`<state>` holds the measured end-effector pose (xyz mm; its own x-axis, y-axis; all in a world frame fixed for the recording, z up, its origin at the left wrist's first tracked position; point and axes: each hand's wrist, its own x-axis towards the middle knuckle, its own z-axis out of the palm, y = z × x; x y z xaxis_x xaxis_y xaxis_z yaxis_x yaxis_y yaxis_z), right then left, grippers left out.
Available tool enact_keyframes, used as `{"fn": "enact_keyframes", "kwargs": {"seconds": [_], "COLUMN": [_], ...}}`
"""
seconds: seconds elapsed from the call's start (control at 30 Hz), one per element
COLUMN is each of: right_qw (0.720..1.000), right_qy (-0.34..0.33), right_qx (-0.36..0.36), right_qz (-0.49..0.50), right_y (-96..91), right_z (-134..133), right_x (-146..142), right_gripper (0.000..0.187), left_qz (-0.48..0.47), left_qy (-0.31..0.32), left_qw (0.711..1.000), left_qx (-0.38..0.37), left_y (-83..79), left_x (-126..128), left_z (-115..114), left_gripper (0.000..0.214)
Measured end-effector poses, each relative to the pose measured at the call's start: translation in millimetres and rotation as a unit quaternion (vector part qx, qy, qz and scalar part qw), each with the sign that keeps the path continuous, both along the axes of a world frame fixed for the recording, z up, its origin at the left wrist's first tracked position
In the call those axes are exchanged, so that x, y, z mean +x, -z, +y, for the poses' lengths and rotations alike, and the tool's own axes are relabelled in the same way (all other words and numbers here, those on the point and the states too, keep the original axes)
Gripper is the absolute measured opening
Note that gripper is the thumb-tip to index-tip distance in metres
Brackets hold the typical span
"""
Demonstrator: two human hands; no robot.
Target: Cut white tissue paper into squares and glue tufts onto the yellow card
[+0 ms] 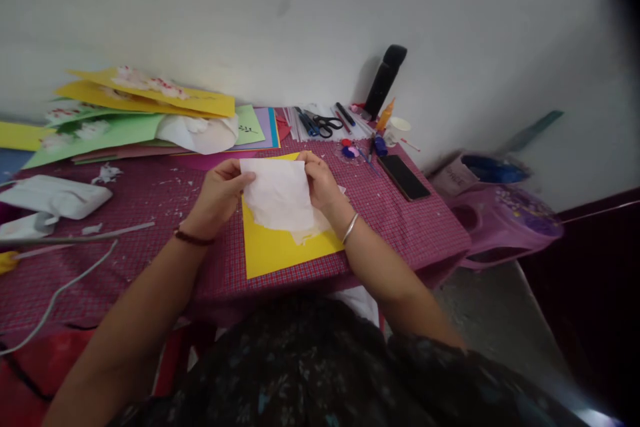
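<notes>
Between my two hands is a thin white sheet [278,193], which looks like tissue paper. My left hand [226,188] pinches its upper left corner between thumb and fingers. At the upper right corner my right hand [320,183] has its fingers closed on the same sheet. Beneath it, a yellow sheet of paper [273,257] lies on the checked tablecloth. Ragged white paper [306,235] shows under the lower edge of the held sheet; how it joins the yellow sheet is partly hidden.
Scissors [327,124], pens [345,113] and an orange tube [385,115] lie towards the wall. A phone [404,177] rests on the right, near a pink stool [493,233]. Coloured papers [145,127] are stacked back left. A white device [65,195] and a cable [65,287] occupy the left.
</notes>
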<state>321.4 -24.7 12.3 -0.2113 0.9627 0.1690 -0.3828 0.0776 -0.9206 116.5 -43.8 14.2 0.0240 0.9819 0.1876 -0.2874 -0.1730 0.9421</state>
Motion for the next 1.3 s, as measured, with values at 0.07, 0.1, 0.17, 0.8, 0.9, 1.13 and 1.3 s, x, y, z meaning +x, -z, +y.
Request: {"fn": "enact_keyframes", "kwargs": {"seconds": [0.07,0.1,0.17,0.8,0.9,1.13,1.3], "right_qw": [0.999,0.996,0.986,0.977,0.972,0.966,0.954], "right_qy": [0.013,0.023,0.065,0.025,0.04,0.05,0.045], "right_qx": [0.03,0.053,0.109,0.138,0.148,0.142,0.232], "right_qz": [-0.043,-0.067,-0.113,-0.159,-0.175,-0.211,-0.182], "right_y": [1.0,1.6,1.8,-2.2,-2.2,2.9,-29.5], "right_z": [0.4,0.6,0.0,-32.1,-32.4,-20.2,-54.4], "right_x": [0.3,-0.3,-2.2,-32.0,-28.4,-26.9,-16.9], "right_gripper": [0.01,0.008,0.006,0.031,0.024,0.012,0.011], "left_qz": [0.03,0.06,0.144,0.542,0.527,0.301,0.158], "left_qy": [-0.079,-0.117,-0.191,-0.241,-0.202,-0.011,-0.017], "left_qw": [0.996,0.989,0.964,0.703,0.739,0.95,0.987], "left_qx": [0.041,0.062,0.114,0.392,0.369,0.086,0.014], "left_y": [-1.1,-1.8,-3.4,-11.4,-13.5,-19.4,-13.8], "left_x": [4.4,6.6,9.1,7.5,12.9,20.7,14.4], "left_z": [-5.0,-7.8,-12.8,-33.4,-34.5,-37.8,-23.8], "left_gripper": [0.021,0.019,0.017,0.028,0.028,0.021,0.019]}}
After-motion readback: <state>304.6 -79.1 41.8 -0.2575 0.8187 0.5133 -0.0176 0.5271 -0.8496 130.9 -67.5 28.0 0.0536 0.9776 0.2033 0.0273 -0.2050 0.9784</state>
